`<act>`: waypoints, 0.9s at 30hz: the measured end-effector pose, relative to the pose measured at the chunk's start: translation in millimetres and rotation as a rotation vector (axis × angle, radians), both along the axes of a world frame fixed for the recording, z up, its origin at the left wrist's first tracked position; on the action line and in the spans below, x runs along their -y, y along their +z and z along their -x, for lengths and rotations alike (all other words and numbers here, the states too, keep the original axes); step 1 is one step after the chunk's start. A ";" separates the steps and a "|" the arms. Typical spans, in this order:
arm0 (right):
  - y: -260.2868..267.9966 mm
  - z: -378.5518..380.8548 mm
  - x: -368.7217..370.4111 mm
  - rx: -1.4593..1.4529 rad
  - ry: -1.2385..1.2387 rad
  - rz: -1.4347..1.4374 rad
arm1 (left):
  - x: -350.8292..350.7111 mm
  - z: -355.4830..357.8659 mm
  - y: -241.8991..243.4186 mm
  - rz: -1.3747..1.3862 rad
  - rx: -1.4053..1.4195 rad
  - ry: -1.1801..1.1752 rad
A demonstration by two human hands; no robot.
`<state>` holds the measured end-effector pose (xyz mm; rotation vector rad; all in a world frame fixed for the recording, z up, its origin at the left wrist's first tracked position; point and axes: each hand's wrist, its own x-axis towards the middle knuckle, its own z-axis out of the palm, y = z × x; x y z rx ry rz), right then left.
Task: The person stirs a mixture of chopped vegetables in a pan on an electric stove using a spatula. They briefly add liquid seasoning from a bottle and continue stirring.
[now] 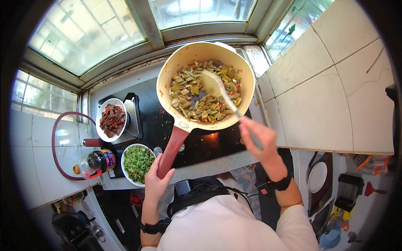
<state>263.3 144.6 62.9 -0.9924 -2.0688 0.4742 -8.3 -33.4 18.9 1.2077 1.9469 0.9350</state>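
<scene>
My left hand (159, 178) grips the reddish-brown handle (173, 151) of a deep cream-coloured pan (165, 80). Inside it lie chopped green beans (187, 84) mixed with bits of red chilli. With my right hand (260, 138) I hold a spatula (226, 97) by its grey handle; its pale head is blurred and rests among the beans. Near my left hand stands a white bowl of chopped green herbs or greens (138, 163). Farther left, a white dish (100, 125) holds sliced dark meat (112, 120) with red chilli pieces.
The pan is over a black glass cooktop (201, 147), with an orange glow below. A brown-rimmed glass lid (54, 147) leans on the left wall tiles, behind a dark sauce bottle (97, 163). Windows (204, 15) border the back; a tiled wall (307, 97) stands right.
</scene>
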 end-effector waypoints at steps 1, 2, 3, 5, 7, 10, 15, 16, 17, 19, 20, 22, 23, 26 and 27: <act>2.8 -6.7 -8.2 -0.015 -0.043 -0.013 | 0.2 0.1 -0.2 0.002 0.010 0.005; 4.6 -10.4 -17.7 -0.006 -0.085 -0.025 | 0.3 0.3 -0.4 -0.008 0.007 0.003; 6.7 -13.3 -25.1 -0.030 -0.097 -0.121 | -0.2 0.3 -1.1 -0.021 0.005 0.001; 2.3 -6.5 -39.5 0.039 -0.114 -0.184 | -1.1 -0.1 -2.3 -0.036 0.020 0.009; -8.2 10.1 -44.8 0.090 -0.064 -0.234 | -0.7 -1.0 -2.8 -0.037 0.050 0.033; -25.9 40.8 -31.9 0.188 0.112 -0.125 | 0.5 -0.9 -2.9 -0.018 0.046 0.033; 30.8 17.0 11.3 0.470 0.422 -0.005 | 0.6 0.0 -2.0 -0.008 0.046 0.033; 53.1 4.8 16.9 0.474 0.409 0.019 | 0.4 -0.1 -2.1 -0.008 0.052 0.036; 72.8 -5.6 21.1 0.522 0.402 0.073 | 0.5 -0.2 -2.0 -0.011 0.059 0.036; 98.3 -13.1 25.1 0.538 0.380 0.046 | 0.3 0.3 -2.1 -0.016 0.071 0.035; 101.1 -9.3 23.4 0.552 0.369 0.043 | 0.4 0.3 -2.5 -0.027 0.074 0.035; 92.4 7.0 15.9 0.528 0.365 0.006 | 1.0 -0.1 -3.5 -0.042 0.089 0.043; 83.0 17.4 9.3 0.494 0.339 -0.037 | 1.4 -0.2 -4.1 -0.043 0.081 0.043; 61.9 31.9 -12.9 0.369 0.250 -0.113 | 1.8 -0.1 -5.8 -0.040 0.077 0.041; 61.9 30.3 -21.4 0.311 0.221 -0.106 | 1.3 0.3 -6.0 -0.046 0.065 0.040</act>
